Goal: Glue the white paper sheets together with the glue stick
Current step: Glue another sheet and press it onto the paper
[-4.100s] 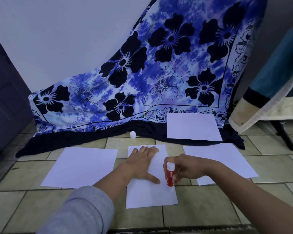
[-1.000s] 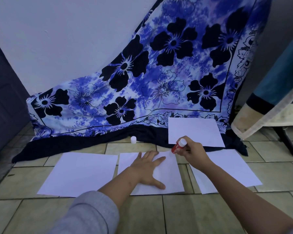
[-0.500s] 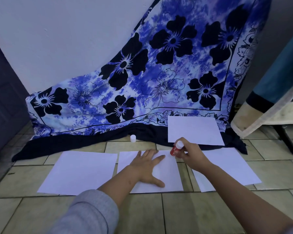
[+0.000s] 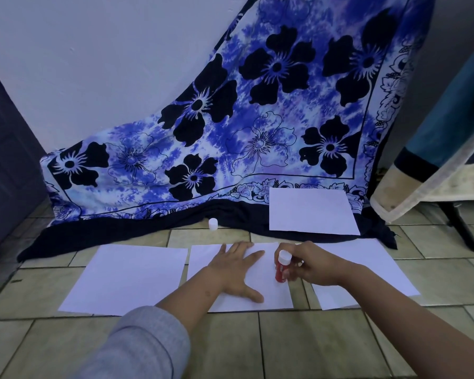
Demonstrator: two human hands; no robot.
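Floor (image 4: 312,346) | 4 paper sheets (image 4: 132,277) | left grip (image 4: 237,272) spread flat | right grip (image 4: 315,265) pinches 1 glue stick (image 4: 281,269)

Dim, bluish cast; soft diffuse light, faint shadows; wide-angle bending at edges; focus fairly sharp.

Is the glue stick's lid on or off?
Off. The white lid sits on the floor, far from the glue stick in the right hand.
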